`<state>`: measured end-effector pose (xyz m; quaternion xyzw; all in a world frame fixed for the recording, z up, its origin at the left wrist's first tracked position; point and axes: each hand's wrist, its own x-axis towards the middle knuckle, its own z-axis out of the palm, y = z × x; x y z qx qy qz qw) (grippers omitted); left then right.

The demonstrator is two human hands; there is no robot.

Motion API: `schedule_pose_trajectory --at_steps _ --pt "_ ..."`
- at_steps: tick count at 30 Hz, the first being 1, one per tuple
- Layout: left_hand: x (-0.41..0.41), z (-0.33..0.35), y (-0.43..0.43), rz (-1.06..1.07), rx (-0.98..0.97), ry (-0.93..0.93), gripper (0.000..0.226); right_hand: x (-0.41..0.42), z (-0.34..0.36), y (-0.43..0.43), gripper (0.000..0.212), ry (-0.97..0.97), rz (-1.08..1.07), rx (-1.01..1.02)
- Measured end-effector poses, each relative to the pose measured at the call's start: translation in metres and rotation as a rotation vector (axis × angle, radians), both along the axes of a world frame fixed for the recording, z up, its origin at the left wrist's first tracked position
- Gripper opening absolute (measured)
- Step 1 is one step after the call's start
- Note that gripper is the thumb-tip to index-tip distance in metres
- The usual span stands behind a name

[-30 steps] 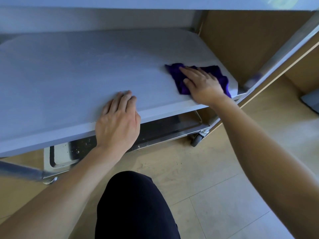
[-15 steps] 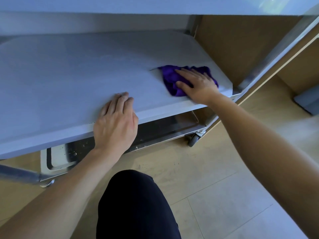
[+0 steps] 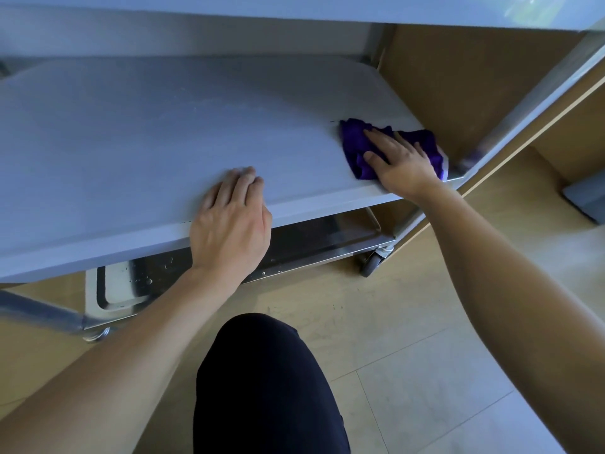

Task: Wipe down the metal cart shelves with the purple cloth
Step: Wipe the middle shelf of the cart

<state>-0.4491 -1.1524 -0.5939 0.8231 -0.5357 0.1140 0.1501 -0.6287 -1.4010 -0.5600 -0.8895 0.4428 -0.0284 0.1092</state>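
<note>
Pressing down on the purple cloth [image 3: 355, 144], the right hand [image 3: 401, 165] is lying flat with its fingers straight and spread. It is pinning the crumpled cloth against the near right corner of the cart's middle shelf [image 3: 163, 142]. The left hand [image 3: 229, 224] is resting open, palm down, over that shelf's front edge, fingers together on the metal. Below, the bottom shelf [image 3: 294, 244] is showing small droplets or specks, and a caster wheel [image 3: 371, 262] is sitting on the floor [image 3: 425, 322].
</note>
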Motion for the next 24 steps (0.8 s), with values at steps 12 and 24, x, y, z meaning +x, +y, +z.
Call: schedule_pose_trajectory --at_steps 12,24 --pt "0.03 0.011 0.035 -0.049 -0.045 0.119 0.04 0.053 -0.004 0.085 0.053 -0.058 0.08 -0.057" --pt "0.1 0.014 0.16 0.241 0.003 0.037 0.052 0.139 -0.01 0.179 0.053 -0.088 0.178 -0.065"
